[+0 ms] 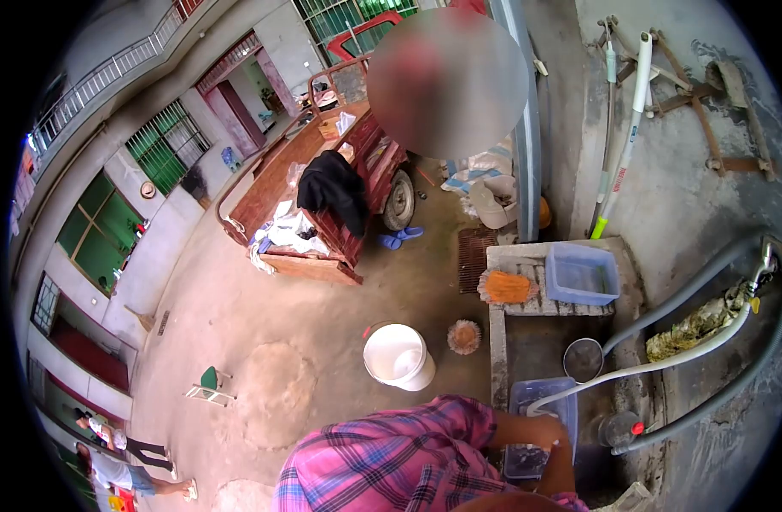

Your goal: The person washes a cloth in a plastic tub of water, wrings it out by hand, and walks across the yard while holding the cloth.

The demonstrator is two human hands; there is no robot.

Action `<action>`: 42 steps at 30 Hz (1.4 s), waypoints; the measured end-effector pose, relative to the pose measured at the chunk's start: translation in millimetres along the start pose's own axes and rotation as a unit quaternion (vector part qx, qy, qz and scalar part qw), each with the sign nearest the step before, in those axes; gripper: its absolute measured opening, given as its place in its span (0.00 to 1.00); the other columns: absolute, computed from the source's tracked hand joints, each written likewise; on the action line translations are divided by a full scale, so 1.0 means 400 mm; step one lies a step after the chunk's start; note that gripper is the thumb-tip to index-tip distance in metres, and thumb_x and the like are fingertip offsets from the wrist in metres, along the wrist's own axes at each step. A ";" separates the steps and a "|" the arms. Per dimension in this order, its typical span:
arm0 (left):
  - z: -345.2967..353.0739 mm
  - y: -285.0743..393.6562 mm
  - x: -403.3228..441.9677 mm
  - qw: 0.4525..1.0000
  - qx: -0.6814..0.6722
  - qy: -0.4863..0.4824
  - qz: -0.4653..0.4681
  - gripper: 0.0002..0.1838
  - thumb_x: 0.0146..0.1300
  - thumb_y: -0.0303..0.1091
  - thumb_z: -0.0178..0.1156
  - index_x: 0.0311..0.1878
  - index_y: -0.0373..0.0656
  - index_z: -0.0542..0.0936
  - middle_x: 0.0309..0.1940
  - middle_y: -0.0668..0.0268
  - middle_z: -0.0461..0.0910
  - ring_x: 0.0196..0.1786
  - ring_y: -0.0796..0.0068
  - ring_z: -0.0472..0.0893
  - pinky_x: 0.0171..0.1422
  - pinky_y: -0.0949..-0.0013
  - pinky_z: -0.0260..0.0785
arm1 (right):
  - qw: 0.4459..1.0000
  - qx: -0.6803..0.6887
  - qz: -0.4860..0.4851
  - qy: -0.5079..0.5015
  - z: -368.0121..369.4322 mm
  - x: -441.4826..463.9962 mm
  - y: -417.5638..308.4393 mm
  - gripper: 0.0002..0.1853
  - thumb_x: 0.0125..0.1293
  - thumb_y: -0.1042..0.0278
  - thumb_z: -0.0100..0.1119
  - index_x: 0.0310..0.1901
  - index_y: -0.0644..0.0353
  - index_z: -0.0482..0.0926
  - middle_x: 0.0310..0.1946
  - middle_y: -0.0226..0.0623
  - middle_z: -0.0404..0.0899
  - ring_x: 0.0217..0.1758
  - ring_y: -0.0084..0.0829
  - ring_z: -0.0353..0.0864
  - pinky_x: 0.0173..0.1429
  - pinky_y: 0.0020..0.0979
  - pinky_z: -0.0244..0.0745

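Note:
Below the wall tap, a clear plastic bin [516, 401] stands in the concrete sink. My left hand [550, 428] is over this bin, at the end of the arm in the pink plaid sleeve. My right hand [562, 450] meets it from below, so the two overlap. Neither hand's fingers can be made out, nor anything they may hold. A pale hose [638, 369] runs from the tap into the bin beside my hands. Near them in the sink are a round strainer [584, 360] and a clear jar with a red cap [618, 429].
A blue plastic basin [582, 274] and an orange brush [508, 288] sit on the sink ledge. On the ground are a white bucket [398, 357] and a round brush [464, 337]. Further off stands a red cart [311, 264]. People [130, 444] are at lower left.

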State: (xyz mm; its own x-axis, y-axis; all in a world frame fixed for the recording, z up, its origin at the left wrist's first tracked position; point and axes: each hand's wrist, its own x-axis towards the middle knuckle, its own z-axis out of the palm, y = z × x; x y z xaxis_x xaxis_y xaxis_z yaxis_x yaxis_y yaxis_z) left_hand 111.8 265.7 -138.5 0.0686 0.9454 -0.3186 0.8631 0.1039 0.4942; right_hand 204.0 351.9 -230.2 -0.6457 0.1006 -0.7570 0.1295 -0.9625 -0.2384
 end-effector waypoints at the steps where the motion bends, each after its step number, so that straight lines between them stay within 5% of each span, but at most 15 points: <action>1: 0.041 -0.046 0.017 0.999 -0.032 0.005 -0.024 0.24 0.37 0.37 0.67 0.44 0.53 0.79 0.39 0.60 0.80 0.44 0.58 0.80 0.41 0.56 0.72 | 1.000 0.017 -0.006 -0.001 0.002 -0.011 0.000 0.10 0.62 0.66 0.47 0.25 0.56 0.74 0.22 0.35 0.76 0.22 0.29 0.74 0.27 0.30 0.72; 9: -0.081 0.009 -0.050 0.976 -0.006 -0.078 -0.205 0.21 0.55 0.50 0.50 0.48 0.48 0.77 0.41 0.58 0.80 0.45 0.57 0.79 0.49 0.59 0.70 | 0.967 0.231 -0.084 -0.062 -0.006 -0.037 0.022 0.10 0.62 0.69 0.51 0.23 0.58 0.73 0.20 0.34 0.74 0.22 0.28 0.73 0.28 0.29 0.72; 10: -0.114 0.008 -0.064 0.981 -0.016 -0.082 -0.175 0.22 0.54 0.51 0.51 0.48 0.50 0.77 0.42 0.60 0.80 0.46 0.58 0.79 0.49 0.59 0.69 | 0.957 0.277 -0.084 -0.015 -0.001 -0.028 0.024 0.11 0.62 0.70 0.52 0.21 0.58 0.72 0.17 0.32 0.71 0.20 0.27 0.71 0.27 0.27 0.70; 12: -0.164 0.036 -0.078 0.987 -0.056 -0.110 -0.101 0.22 0.53 0.52 0.52 0.48 0.52 0.77 0.42 0.62 0.80 0.47 0.59 0.78 0.49 0.60 0.69 | 0.938 0.232 -0.100 -0.238 -0.086 0.045 0.052 0.06 0.62 0.71 0.51 0.29 0.60 0.75 0.27 0.39 0.79 0.29 0.31 0.79 0.32 0.30 0.78; 13: -0.055 -0.053 -0.006 0.963 0.072 -0.258 -0.025 0.22 0.52 0.51 0.53 0.48 0.54 0.77 0.42 0.65 0.80 0.47 0.60 0.77 0.50 0.61 0.69 | 0.946 0.247 -0.096 -0.188 -0.074 0.042 0.060 0.07 0.62 0.71 0.50 0.28 0.60 0.75 0.25 0.37 0.78 0.28 0.31 0.78 0.32 0.27 0.78; 16: 0.120 -0.149 0.045 0.976 -0.151 0.116 0.103 0.14 0.54 0.42 0.52 0.40 0.47 0.80 0.38 0.59 0.80 0.44 0.59 0.77 0.48 0.61 0.69 | 0.960 0.220 -0.112 -0.133 -0.040 -0.007 0.082 0.06 0.63 0.70 0.49 0.32 0.59 0.75 0.28 0.35 0.78 0.32 0.29 0.78 0.36 0.27 0.76; 19: 0.071 -0.133 0.084 0.987 -0.039 -0.155 0.017 0.20 0.46 0.41 0.60 0.45 0.48 0.78 0.38 0.60 0.80 0.41 0.62 0.79 0.50 0.62 0.69 | 0.969 0.190 -0.128 -0.098 -0.012 -0.022 0.105 0.07 0.64 0.69 0.48 0.35 0.59 0.75 0.32 0.34 0.79 0.36 0.27 0.78 0.40 0.27 0.75; 20: 0.089 -0.152 0.075 0.979 -0.188 -0.038 0.064 0.21 0.48 0.41 0.60 0.48 0.48 0.75 0.32 0.59 0.81 0.32 0.65 0.80 0.38 0.62 0.73 | 0.965 0.195 -0.140 -0.102 -0.003 -0.007 0.097 0.07 0.64 0.68 0.47 0.36 0.59 0.75 0.33 0.33 0.79 0.37 0.27 0.78 0.42 0.27 0.75; 23: -0.072 -0.033 0.039 0.928 -0.298 -0.141 -0.171 0.10 0.53 0.33 0.59 0.36 0.37 0.74 0.19 0.60 0.75 0.15 0.74 0.75 0.13 0.71 0.66 | 0.940 0.243 -0.182 -0.155 -0.025 0.025 0.089 0.06 0.64 0.70 0.47 0.33 0.59 0.73 0.29 0.33 0.76 0.33 0.25 0.76 0.42 0.28 0.74; 30: -0.069 -0.087 0.058 0.920 -0.203 -0.268 -0.204 0.10 0.54 0.28 0.54 0.39 0.36 0.72 0.18 0.61 0.74 0.18 0.72 0.76 0.17 0.71 0.66 | 0.928 0.287 -0.199 -0.131 0.093 -0.121 -0.020 0.08 0.65 0.68 0.48 0.34 0.62 0.74 0.33 0.37 0.77 0.36 0.29 0.77 0.41 0.25 0.74; 33: -0.014 -0.123 0.081 0.911 -0.284 -0.244 -0.172 0.07 0.54 0.27 0.53 0.36 0.38 0.73 0.18 0.63 0.74 0.19 0.72 0.75 0.19 0.69 0.65 | 0.943 0.058 -0.257 -0.205 0.293 -0.300 -0.066 0.09 0.63 0.66 0.52 0.37 0.63 0.74 0.39 0.39 0.77 0.40 0.31 0.78 0.45 0.28 0.74; 35: 0.024 -0.135 0.101 0.889 -0.376 -0.225 -0.134 0.04 0.54 0.27 0.53 0.34 0.40 0.73 0.18 0.64 0.74 0.20 0.72 0.75 0.20 0.68 0.64 | 0.886 -0.143 -0.388 -0.208 0.398 -0.351 -0.050 0.14 0.59 0.63 0.58 0.42 0.63 0.74 0.44 0.42 0.76 0.44 0.36 0.77 0.48 0.33 0.73; 37: 0.057 -0.149 0.124 0.858 -0.462 -0.202 -0.095 0.02 0.54 0.28 0.53 0.31 0.41 0.74 0.18 0.66 0.74 0.21 0.72 0.74 0.21 0.66 0.64 | 0.711 -0.392 -0.547 -0.204 0.438 -0.376 -0.046 0.19 0.55 0.61 0.61 0.46 0.62 0.73 0.46 0.42 0.75 0.45 0.39 0.76 0.50 0.35 0.71; 38: 0.052 -0.142 0.129 0.878 -0.435 -0.183 -0.075 0.02 0.55 0.28 0.53 0.30 0.42 0.74 0.18 0.66 0.74 0.22 0.72 0.74 0.22 0.66 0.64 | 0.591 -0.502 -0.601 -0.194 0.446 -0.381 -0.047 0.22 0.53 0.60 0.63 0.48 0.61 0.73 0.47 0.43 0.74 0.46 0.41 0.75 0.51 0.36 0.70; 42: -0.018 -0.048 0.140 0.987 -0.145 -0.073 -0.009 0.05 0.56 0.31 0.53 0.29 0.41 0.75 0.21 0.64 0.75 0.25 0.70 0.73 0.28 0.63 0.65 | 0.469 -0.594 -0.616 -0.218 0.435 -0.362 -0.077 0.33 0.44 0.54 0.67 0.52 0.60 0.70 0.48 0.41 0.72 0.49 0.42 0.72 0.52 0.37 0.69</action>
State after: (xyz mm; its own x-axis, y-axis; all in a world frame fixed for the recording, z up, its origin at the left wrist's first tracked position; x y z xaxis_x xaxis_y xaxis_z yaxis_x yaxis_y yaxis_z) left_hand 95.6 318.8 -160.2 0.1440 0.8900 -0.4326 0.6875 0.2244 0.6906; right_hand 162.5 323.2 -7.4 -0.8405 0.0848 0.5351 -0.3838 0.6039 -0.6985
